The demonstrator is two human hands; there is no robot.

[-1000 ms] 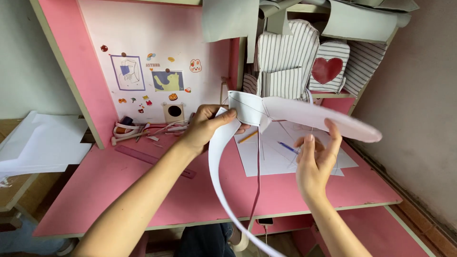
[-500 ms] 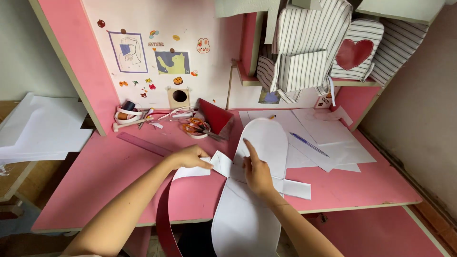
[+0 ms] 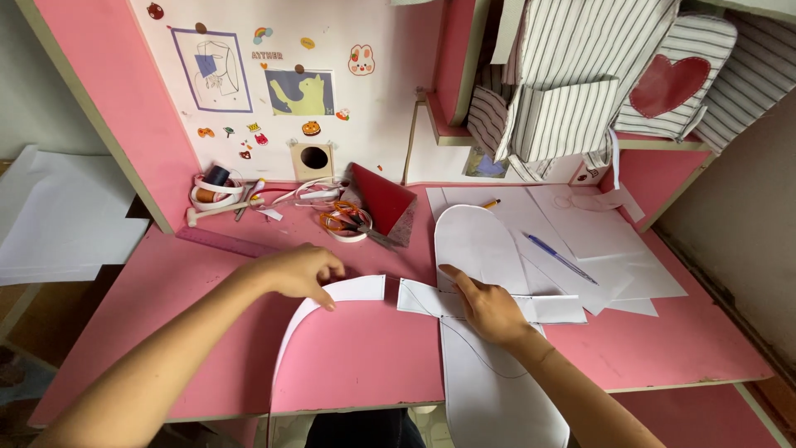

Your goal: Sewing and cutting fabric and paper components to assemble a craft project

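Note:
A long white paper pattern piece (image 3: pixel 477 249) with a rounded far end lies flat on the pink desk (image 3: pixel 356 357) and hangs over the front edge. A white cross strip (image 3: pixel 547 309) lies across it. My right hand (image 3: pixel 489 305) presses down flat where strip and piece meet. To the left, a curved white paper strip (image 3: pixel 352 290) arcs toward the front edge. My left hand (image 3: pixel 297 271) rests on its near end, fingertips touching the paper.
Orange scissors (image 3: pixel 348 224), a dark red card (image 3: pixel 383 199), a pink ruler (image 3: pixel 228 243) and tape rolls (image 3: pixel 214 189) lie at the back. Loose white sheets (image 3: pixel 597 249) with a blue pen (image 3: pixel 557 257) are right. Striped fabric bags (image 3: pixel 572 91) fill the shelf.
The paper assembly, held up in the air a second ago, now lies flat on the desk. Both hands came down onto it, and the curved strip now sits apart from the cross strip.

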